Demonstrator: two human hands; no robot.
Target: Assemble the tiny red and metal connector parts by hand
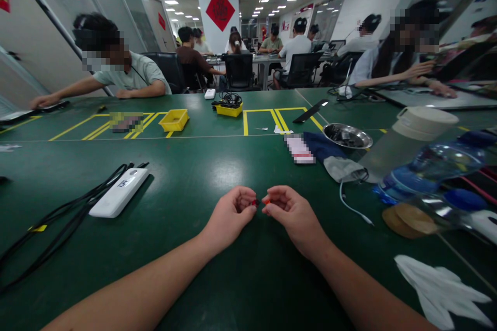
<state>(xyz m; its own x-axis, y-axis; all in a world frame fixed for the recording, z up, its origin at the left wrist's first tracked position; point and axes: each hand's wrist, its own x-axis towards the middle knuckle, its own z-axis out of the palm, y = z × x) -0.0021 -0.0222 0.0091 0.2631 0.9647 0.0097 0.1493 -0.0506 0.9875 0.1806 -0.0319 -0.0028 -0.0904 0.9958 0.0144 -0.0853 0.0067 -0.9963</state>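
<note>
Above the green table (194, 165), my left hand (229, 217) and my right hand (293, 217) face each other with a narrow gap between their fingertips. Pinched in the left fingers is a small red and black piece (255, 202). The right thumb and fingers close on a small orange-red piece (267, 201). Both pieces are mostly covered by the fingers and too small for me to tell their kind. They appear to be apart from each other.
Left lies a white power bank (120, 191) beside black cables (70, 217). Yellow trays (173, 120) stand farther back. On the right are a metal bowl (347, 136), a blue bottle (430, 165), a large tumbler (407, 139) and white gloves (438, 289). People sit around.
</note>
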